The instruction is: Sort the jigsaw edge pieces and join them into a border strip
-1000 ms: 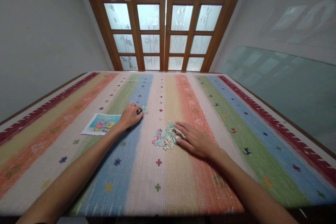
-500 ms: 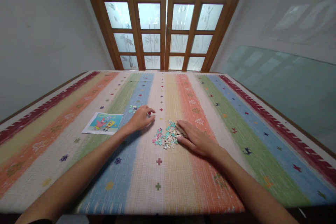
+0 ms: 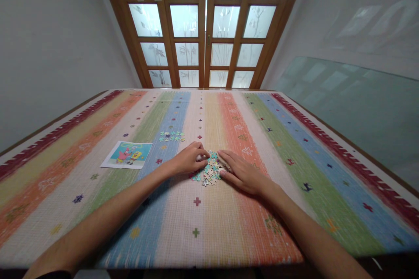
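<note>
A heap of small jigsaw puzzle pieces (image 3: pixel 211 172), mostly turquoise, pink and cream, lies in front of me. My left hand (image 3: pixel 190 158) reaches over its upper left side. Thumb and index finger curl almost together at the pieces; anything between the tips is too small to make out. Flat along the heap's right edge rests my right hand (image 3: pixel 244 172), thumb apart from the fingers, touching outer pieces. Farther off to the left, a short two-row block of turquoise puzzle pieces (image 3: pixel 172 136) lies on the blue stripe. Left of my forearm is a cartoon picture card (image 3: pixel 127 155).
A striped tablecloth (image 3: pixel 196 244) with small printed figures covers the wide table. Beyond its far edge stand wooden doors (image 3: pixel 205 52) with frosted panes. A pale glass board (image 3: pixel 353 104) leans along the right wall.
My left hand has moved right and nearer, from beside the block of pieces to the heap, uncovering the block's right end. My right hand stays at the heap's edge.
</note>
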A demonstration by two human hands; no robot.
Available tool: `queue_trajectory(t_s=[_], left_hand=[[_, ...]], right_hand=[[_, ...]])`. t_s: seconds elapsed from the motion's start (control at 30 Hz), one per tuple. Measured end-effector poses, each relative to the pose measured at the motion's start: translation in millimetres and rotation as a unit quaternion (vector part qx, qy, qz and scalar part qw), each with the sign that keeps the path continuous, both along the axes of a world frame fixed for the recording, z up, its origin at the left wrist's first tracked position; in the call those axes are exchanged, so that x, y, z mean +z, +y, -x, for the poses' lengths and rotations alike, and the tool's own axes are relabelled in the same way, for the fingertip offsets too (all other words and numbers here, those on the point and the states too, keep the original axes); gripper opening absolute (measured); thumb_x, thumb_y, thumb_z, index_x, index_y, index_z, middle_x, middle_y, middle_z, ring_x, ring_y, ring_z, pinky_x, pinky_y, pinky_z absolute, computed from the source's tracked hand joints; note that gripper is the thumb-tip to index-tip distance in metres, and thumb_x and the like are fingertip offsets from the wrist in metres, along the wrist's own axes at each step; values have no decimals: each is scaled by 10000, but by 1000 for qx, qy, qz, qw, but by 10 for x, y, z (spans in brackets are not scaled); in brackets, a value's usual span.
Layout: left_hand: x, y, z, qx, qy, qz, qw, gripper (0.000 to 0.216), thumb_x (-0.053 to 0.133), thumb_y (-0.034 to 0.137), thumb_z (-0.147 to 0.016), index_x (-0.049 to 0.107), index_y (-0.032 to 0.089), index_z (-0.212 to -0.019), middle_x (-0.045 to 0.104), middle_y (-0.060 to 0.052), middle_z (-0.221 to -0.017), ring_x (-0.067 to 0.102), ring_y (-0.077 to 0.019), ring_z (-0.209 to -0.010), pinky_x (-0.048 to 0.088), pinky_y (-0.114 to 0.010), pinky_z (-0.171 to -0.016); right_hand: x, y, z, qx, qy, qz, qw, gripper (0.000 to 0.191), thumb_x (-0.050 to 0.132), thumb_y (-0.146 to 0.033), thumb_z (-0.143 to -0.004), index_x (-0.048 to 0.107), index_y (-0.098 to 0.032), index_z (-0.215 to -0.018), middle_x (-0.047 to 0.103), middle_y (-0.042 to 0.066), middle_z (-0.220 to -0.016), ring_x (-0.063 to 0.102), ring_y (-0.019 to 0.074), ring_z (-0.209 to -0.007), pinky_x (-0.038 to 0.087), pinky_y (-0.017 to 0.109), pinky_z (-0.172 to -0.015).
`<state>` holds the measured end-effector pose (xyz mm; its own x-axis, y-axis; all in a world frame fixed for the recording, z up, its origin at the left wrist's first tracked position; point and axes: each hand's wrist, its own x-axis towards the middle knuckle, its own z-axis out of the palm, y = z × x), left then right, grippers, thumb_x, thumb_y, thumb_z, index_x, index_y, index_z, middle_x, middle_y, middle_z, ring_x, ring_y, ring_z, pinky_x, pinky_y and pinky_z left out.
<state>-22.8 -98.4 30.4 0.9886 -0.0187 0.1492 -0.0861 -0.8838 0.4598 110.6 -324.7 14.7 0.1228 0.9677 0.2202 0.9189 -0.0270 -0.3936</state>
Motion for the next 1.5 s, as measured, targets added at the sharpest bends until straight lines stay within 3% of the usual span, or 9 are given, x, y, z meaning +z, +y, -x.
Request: queue_trajectory(t_s=[0.3, 0.43, 0.63, 0.83, 1.0, 1.3, 1.5], left_hand=[[77, 15, 23, 7, 0, -8, 1000, 166, 670, 266, -844, 749, 176, -959, 623, -75, -916, 591, -230, -920, 495, -370, -886], [59, -21, 7, -19, -4, 8, 1000, 221, 664, 324, -889, 754, 185, -1035, 618, -77, -923, 592, -223, -904, 497, -371, -872], [-21, -68, -21, -33, 2, 2, 999, 162, 642, 311, -923, 750, 194, -954, 639, -77, -917, 597, -223, -913, 494, -371, -860], [35, -19, 32, -22, -17, 11, 1000, 238, 544, 297, -978, 742, 187, -906, 673, -85, -885, 607, -221, -891, 493, -380, -862], [110, 230, 222, 49, -39, 6, 998, 238, 538, 275, -951, 753, 190, -895, 718, -86, -875, 624, -210, -823, 495, -381, -840], [121, 910, 746, 242, -30, -1, 970, 251, 620, 406, -819, 771, 214, -759, 759, -52, -781, 650, -209, -718, 496, -335, -752], [104, 1059, 860, 298, -9, -10, 955, 300, 606, 443, -807, 762, 198, -736, 761, -73, -772, 657, -226, -719, 496, -344, -727]], right_hand=[[-32, -2, -4, -1, -15, 1, 1000, 577, 391, -494, -1057, 390, -166, -1532, 464, 184, -1549, 454, 304, -1430, 397, 540, -1191], [-21, 0, 4, 1, -19, -4, 1000, 565, 406, -476, -1053, 399, -176, -1532, 481, 179, -1534, 471, 308, -1415, 414, 535, -1178], [-6, -3, 7, 0, -25, 0, 1000, 566, 406, -475, -1054, 405, -167, -1529, 478, 179, -1534, 475, 298, -1410, 416, 516, -1180], [-52, -5, -8, 0, -33, -9, 999, 559, 397, -484, -1059, 408, -196, -1538, 491, 161, -1528, 488, 288, -1396, 426, 513, -1172], [-55, -8, -21, 6, -32, -11, 999, 545, 394, -473, -1065, 413, -207, -1540, 489, 171, -1528, 487, 294, -1397, 424, 539, -1164], [-58, 1, -9, 16, -37, -8, 999, 504, 375, -454, -1074, 470, -179, -1486, 492, 184, -1512, 486, 285, -1392, 431, 524, -1158], [-84, 0, -15, 15, -40, -13, 999, 506, 381, -462, -1071, 468, -192, -1490, 484, 183, -1520, 489, 296, -1387, 431, 544, -1151]])
